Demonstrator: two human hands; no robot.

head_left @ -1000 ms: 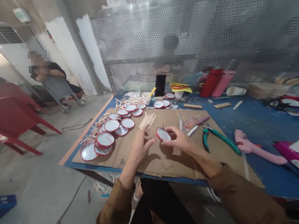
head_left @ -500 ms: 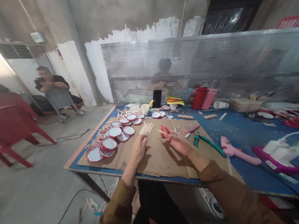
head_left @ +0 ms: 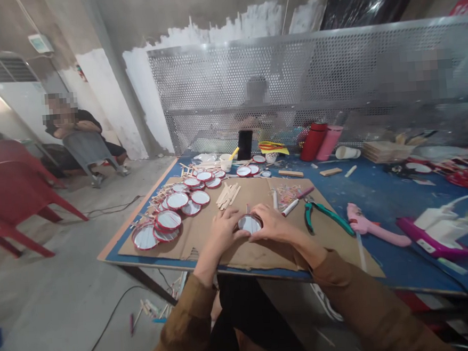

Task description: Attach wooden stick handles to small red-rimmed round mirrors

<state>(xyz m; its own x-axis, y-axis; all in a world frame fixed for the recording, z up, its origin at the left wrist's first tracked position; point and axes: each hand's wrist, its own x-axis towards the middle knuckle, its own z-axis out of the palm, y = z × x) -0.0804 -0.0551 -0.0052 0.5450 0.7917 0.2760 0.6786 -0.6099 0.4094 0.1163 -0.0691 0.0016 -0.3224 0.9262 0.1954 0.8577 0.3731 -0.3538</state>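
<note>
A small round mirror with a red rim is held between my two hands over the cardboard sheet. The fingers of my left hand curl around its left edge. My right hand grips the opposite edge, fingers bent over the far side. A short stick end shows just beyond the rim. Past my left hand lies a small pile of flat wooden sticks. On the left, several similar red-rimmed mirrors with wooden sticks overlap in a heap.
Right of my hands lie loose rubber bands, a marker, green-handled pliers and a pink glue gun. A purple power strip stands further right. Behind are a phone, a red bottle and a perforated metal screen.
My right hand has turned the red-rimmed piece so its mirror face shows upward. My left hand has moved from beside the sticks to grip the mirror's left edge. The view has tilted slightly down.
</note>
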